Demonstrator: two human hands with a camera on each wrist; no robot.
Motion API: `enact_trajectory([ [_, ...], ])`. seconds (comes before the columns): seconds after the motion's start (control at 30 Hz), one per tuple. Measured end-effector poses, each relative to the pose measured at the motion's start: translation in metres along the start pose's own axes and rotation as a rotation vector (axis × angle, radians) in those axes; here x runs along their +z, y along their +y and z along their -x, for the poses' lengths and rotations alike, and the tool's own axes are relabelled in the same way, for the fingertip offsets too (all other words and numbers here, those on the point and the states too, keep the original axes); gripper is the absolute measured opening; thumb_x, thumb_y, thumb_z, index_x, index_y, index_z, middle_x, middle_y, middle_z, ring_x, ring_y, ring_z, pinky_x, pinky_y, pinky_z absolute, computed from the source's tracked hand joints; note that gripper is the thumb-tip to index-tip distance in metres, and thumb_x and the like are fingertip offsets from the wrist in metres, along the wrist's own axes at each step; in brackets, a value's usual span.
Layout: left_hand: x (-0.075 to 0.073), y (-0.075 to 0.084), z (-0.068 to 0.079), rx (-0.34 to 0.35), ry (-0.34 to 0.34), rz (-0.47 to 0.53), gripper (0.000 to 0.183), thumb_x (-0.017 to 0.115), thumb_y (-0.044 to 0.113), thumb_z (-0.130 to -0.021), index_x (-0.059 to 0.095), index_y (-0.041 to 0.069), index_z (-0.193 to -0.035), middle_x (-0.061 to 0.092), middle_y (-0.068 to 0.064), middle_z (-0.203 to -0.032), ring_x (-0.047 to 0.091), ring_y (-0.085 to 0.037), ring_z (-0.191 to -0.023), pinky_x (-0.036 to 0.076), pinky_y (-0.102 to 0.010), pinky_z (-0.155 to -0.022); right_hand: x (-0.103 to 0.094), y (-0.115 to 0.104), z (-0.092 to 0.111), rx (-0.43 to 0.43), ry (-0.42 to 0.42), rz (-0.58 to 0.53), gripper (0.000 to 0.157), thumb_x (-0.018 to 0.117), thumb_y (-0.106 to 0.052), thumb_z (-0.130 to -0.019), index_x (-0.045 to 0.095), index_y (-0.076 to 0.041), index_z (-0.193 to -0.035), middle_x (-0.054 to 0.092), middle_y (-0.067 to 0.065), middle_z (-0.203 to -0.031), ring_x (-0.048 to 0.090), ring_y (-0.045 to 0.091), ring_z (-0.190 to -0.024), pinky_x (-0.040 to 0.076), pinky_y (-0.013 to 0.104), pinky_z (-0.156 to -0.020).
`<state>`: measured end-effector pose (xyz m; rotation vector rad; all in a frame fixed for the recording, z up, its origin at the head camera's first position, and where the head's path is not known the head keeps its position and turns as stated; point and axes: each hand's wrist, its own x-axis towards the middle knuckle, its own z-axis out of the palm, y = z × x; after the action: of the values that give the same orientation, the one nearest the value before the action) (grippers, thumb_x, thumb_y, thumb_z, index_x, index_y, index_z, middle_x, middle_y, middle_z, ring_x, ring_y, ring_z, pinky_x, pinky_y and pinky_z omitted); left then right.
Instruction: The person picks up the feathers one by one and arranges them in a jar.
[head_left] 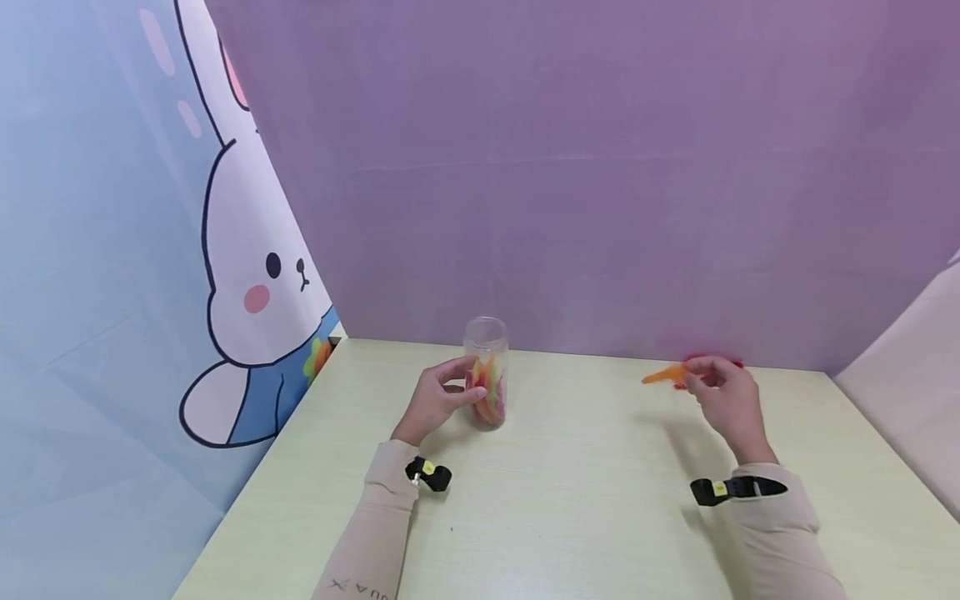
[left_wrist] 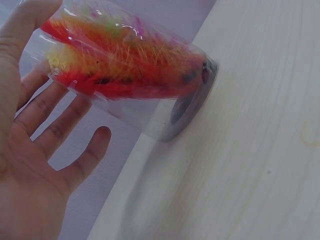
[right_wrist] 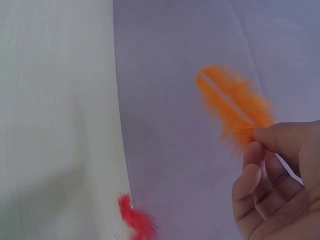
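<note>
A tall clear jar (head_left: 487,333) stands upright on the table, left of centre, with bright feathers (left_wrist: 125,70) inside in red, orange, yellow, green and pink. My left hand (head_left: 437,398) holds it from the left side, thumb and fingers curved about its wall. The left wrist view shows the little finger off the jar. Over the right part of the table, my right hand (head_left: 729,408) pinches an orange feather (right_wrist: 230,100) between thumb and fingertips, its tip pointing left in the head view. Red feathers (right_wrist: 137,220) lie beyond that hand, partly hidden by it.
The pale wooden table (head_left: 555,500) meets a purple cloth backdrop (head_left: 600,208) at its far edge. A blue cloth with a printed rabbit (head_left: 255,250) hangs on the left, and a whitish cloth (head_left: 915,375) on the right.
</note>
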<state>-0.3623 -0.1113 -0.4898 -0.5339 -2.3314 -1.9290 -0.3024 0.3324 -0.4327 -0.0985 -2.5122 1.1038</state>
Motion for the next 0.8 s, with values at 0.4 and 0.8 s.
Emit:
enact_trajectory([
  [0.4,0.001,0.001,-0.002,-0.024,0.005,-0.012,0.056,0.084,0.011,-0.085,0.064,0.006,-0.138,0.070,-0.018,-0.129,0.064,-0.032,-0.119,0.057,-0.050,-0.099,0.005,-0.027,0.006,-0.036,0.054,-0.050,0.019,0.069,-0.017,-0.098,0.073,-0.004,-0.112,0.073,0.014,-0.093,0.057,0.002,-0.070,0.048,0.021,-0.055],
  [0.8,-0.001,0.000,0.000,0.003,0.007,0.007,0.057,0.088,0.024,-0.082,0.068,0.014,-0.134,0.073,-0.012,-0.125,0.067,-0.025,-0.114,0.061,-0.036,-0.092,0.009,-0.059,0.012,-0.116,0.088,-0.062,0.014,0.071,-0.016,-0.097,0.074,-0.007,-0.107,0.069,0.006,-0.084,0.056,0.005,-0.068,0.046,0.021,-0.053],
])
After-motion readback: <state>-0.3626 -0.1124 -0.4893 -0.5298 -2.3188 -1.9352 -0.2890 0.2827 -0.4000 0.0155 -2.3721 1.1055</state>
